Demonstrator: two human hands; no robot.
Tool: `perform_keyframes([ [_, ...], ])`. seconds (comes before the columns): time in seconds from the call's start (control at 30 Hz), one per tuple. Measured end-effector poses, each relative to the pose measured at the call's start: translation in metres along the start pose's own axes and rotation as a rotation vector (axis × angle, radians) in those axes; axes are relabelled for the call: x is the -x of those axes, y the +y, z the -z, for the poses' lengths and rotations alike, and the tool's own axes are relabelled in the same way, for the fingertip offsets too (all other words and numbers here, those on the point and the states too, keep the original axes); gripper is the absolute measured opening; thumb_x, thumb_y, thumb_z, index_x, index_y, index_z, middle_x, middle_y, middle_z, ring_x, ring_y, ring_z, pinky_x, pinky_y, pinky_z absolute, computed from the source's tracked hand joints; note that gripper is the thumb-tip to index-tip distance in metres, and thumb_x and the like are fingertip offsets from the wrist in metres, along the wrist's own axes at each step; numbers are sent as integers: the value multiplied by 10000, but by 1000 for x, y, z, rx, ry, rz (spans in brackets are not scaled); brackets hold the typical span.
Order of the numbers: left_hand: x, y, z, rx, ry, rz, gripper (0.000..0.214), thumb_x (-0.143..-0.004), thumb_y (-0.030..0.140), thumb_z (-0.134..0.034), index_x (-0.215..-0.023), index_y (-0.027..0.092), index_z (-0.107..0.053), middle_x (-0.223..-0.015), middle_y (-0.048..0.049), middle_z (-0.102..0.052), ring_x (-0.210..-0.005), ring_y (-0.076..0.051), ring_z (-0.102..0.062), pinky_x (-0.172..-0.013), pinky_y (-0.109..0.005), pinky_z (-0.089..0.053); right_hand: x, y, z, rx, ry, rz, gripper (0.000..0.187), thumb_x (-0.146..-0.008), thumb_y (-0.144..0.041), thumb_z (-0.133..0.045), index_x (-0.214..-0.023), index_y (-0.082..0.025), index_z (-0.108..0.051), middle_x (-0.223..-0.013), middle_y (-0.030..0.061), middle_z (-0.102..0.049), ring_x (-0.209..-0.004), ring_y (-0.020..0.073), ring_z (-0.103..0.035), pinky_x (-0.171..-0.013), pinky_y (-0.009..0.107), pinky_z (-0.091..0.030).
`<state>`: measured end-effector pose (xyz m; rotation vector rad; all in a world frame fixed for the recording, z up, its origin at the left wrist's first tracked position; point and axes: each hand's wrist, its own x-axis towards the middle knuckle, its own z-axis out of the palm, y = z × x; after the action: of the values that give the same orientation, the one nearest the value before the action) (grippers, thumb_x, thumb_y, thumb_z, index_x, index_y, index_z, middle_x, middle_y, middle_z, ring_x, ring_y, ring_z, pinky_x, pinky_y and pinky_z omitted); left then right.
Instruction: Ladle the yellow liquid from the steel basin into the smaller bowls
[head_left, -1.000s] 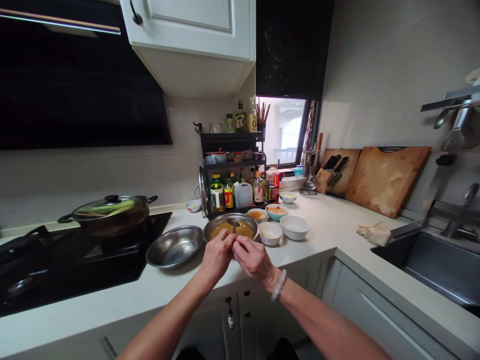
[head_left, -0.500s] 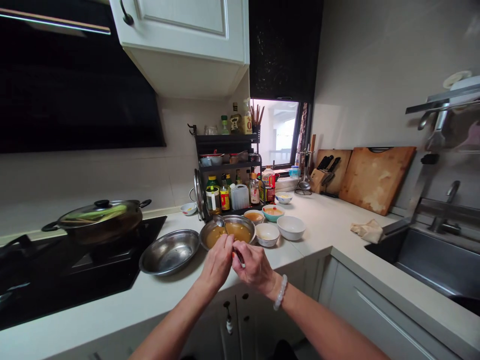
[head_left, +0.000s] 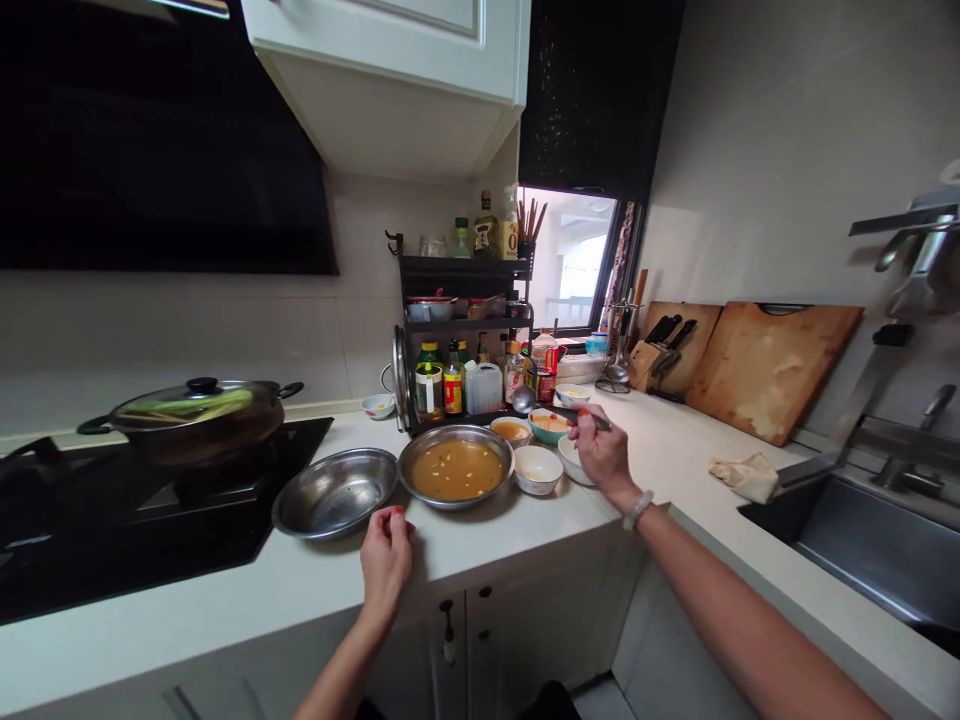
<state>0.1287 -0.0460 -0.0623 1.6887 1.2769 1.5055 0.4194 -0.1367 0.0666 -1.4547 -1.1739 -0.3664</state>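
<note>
Over the small bowls, my right hand (head_left: 602, 455) is closed round the dark handle of a metal ladle (head_left: 523, 399), whose bowl points left. My left hand (head_left: 388, 550) has its fingers drawn together, with nothing visible in them, just in front of the bare metal basin (head_left: 334, 532). To its right stands a metal basin of brown broth (head_left: 457, 472) with pale bits afloat. Beside that are a small white bowl (head_left: 537, 472), a bowl with orange liquid (head_left: 510, 431) and a green-rimmed bowl (head_left: 550, 428). A larger white bowl (head_left: 574, 462) is partly hidden behind my right hand.
A lidded pan (head_left: 199, 420) sits on the black stove at left. Bottles crowd a black rack (head_left: 465, 325) behind the bowls. A knife block (head_left: 651, 362) and cutting boards (head_left: 776, 370) lean at the back right. A cloth (head_left: 744, 477) lies by the sink (head_left: 862, 540).
My hands, together at the ladle over the broth, have parted. The right carried the ladle rightward above the small bowls; the left let go and moved down and left.
</note>
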Motion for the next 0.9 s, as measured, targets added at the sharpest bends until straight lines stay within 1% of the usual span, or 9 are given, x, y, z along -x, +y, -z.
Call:
perform_keyframes([
  [0.07,-1,-13,-6,60,8,109,470,-811,583,-366,-825,159,-569,-589,-39,-607,-542,-198,-579,-504,-294,-439,-19,22,3,41,1,-73,385,-886,-348,-294,-1014,-120,-577,-619,41,-605,-594,170,-622,-543,254,-487],
  [0.13,-5,-18,-14,130,-25,168,535,-764,651,-388,-789,153,-581,-556,-32,-590,-509,-185,-550,-483,-281,-414,-32,44,2,82,-12,-139,366,-870,-314,-298,-997,-121,-582,-600,38,-601,-585,177,-623,-517,248,-474],
  [0.23,-13,-18,-22,196,-132,185,586,-707,702,-426,-761,143,-592,-525,-16,-566,-456,-155,-500,-453,-260,-377,-38,71,-2,87,-40,-224,307,-838,-282,-358,-984,-134,-584,-572,19,-597,-570,175,-621,-489,231,-463],
  [0.33,-18,-18,-22,184,-233,140,544,-710,675,-457,-723,148,-589,-507,-4,-549,-432,-137,-467,-438,-245,-353,-36,89,-7,73,-68,-257,256,-821,-262,-394,-928,-150,-598,-522,-5,-577,-486,156,-594,-450,218,-450],
  [0.47,-17,-14,-18,105,-292,8,423,-772,572,-455,-710,170,-571,-527,0,-553,-481,-146,-490,-478,-244,-368,-33,101,-17,32,-83,-316,212,-811,-239,-420,-889,-166,-603,-527,-14,-581,-457,143,-596,-402,196,-439],
  [0.57,-14,-10,-18,40,-333,-64,338,-810,501,-436,-747,188,-549,-570,3,-575,-529,-155,-523,-535,-252,-392,-35,106,-23,-8,-41,-392,195,-808,-222,-430,-880,-157,-599,-535,-2,-595,-478,152,-621,-383,192,-450],
  [0.7,-11,-8,-19,-5,-369,-80,289,-835,459,-401,-809,202,-530,-603,4,-601,-560,-165,-560,-574,-259,-406,-44,110,-23,-57,83,-506,174,-808,-189,-428,-848,-134,-588,-466,-2,-567,-431,154,-609,-363,197,-464],
  [0.8,-11,-8,-19,-27,-371,-89,287,-842,457,-390,-816,205,-526,-607,5,-603,-564,-165,-561,-573,-257,-404,-50,114,-20,-104,164,-568,136,-799,-172,-447,-820,-131,-575,-432,-15,-549,-384,139,-588,-338,184,-459],
  [0.9,-11,-8,-18,-23,-363,-86,290,-841,454,-388,-806,203,-530,-606,4,-602,-560,-162,-562,-562,-253,-405,-54,117,-17,-168,231,-611,103,-799,-175,-457,-808,-140,-554,-424,-35,-541,-378,125,-586,-342,179,-477],
])
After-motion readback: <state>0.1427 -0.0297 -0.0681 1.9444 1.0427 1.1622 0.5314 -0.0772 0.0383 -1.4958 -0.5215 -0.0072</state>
